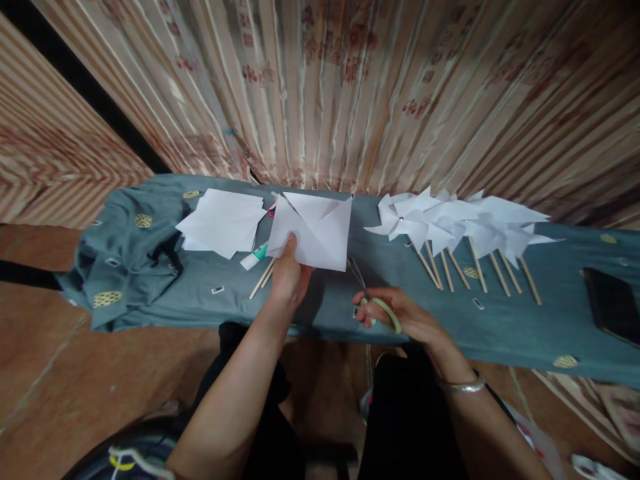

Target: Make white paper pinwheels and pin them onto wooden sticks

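My left hand (pixel 291 272) grips a square sheet of white paper (pixel 323 237) by its lower left part, thumb on top. Slits run inward from the sheet's upper corners. Just right of the paper, my right hand (pixel 387 312) holds scissors (pixel 384 313) with pale green handles, the blades pointing up toward the sheet's lower right corner and apart from it. A stack of white paper (pixel 223 223) lies to the left. Partly behind the held sheet are a green and white tube (pixel 254 257) and wooden sticks (pixel 261 280).
Several white paper pinwheels (pixel 453 223) on wooden sticks lie in an overlapping row at the right. A dark phone (pixel 613 303) rests near the right end of the cloth-covered table (pixel 320 313). Behind stands a pleated curtain (pixel 320 93). Bunched cloth (pixel 130 260) covers the left end.
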A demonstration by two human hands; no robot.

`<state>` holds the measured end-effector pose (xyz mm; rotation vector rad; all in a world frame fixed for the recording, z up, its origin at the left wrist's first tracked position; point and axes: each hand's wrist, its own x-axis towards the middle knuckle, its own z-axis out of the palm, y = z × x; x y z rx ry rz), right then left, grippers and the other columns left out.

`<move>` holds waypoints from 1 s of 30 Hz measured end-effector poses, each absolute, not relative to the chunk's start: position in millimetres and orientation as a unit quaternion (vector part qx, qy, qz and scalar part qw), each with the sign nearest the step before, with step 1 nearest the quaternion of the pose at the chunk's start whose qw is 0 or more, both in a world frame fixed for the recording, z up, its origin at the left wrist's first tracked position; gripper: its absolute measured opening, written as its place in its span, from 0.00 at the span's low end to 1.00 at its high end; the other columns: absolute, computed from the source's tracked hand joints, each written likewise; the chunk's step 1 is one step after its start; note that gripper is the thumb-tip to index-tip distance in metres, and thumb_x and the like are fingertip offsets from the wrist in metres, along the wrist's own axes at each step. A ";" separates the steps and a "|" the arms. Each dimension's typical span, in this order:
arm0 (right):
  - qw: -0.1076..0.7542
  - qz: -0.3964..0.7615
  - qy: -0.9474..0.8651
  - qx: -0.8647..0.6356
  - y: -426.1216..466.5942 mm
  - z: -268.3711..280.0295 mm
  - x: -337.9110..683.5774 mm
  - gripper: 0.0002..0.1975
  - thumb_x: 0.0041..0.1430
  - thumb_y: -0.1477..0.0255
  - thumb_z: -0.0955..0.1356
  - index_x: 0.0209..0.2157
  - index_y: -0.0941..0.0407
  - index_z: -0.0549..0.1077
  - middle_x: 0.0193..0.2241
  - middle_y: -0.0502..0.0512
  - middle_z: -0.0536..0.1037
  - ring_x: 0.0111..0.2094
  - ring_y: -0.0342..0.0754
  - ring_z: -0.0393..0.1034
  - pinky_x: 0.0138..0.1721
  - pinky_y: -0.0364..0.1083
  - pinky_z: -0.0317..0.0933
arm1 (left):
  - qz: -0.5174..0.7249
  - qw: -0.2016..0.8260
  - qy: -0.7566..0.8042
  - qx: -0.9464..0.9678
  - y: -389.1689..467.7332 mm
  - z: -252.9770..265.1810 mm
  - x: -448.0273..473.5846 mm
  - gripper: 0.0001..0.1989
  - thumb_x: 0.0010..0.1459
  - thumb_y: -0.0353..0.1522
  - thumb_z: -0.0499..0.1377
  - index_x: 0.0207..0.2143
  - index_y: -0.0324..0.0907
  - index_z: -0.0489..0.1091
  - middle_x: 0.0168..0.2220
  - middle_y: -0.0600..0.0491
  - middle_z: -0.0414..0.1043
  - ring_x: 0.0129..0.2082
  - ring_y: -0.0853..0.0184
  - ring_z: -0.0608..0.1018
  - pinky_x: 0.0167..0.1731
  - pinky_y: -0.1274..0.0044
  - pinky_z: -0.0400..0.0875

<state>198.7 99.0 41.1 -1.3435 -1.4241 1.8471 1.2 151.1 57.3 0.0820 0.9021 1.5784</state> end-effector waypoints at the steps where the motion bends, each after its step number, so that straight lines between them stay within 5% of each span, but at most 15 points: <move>1: 0.212 0.672 -0.518 -0.484 98.5 41.1 199.9 0.24 0.44 0.52 0.75 0.34 0.59 0.76 0.24 0.52 0.78 0.23 0.42 0.70 0.26 0.43 0.65 | 0.684 0.616 0.389 0.038 151.5 57.3 2.3 0.14 0.66 0.28 0.53 0.52 0.41 0.70 0.43 0.51 0.80 0.37 0.71 0.81 0.44 0.79 0.75; 30: 0.183 0.663 -0.535 -0.490 106.4 39.7 197.3 0.30 0.41 0.45 0.73 0.30 0.60 0.75 0.23 0.52 0.75 0.22 0.40 0.67 0.25 0.41 0.62 | 0.657 0.628 0.411 0.074 147.3 49.3 17.1 0.12 0.64 0.28 0.55 0.49 0.42 0.71 0.39 0.53 0.79 0.34 0.71 0.80 0.42 0.78 0.74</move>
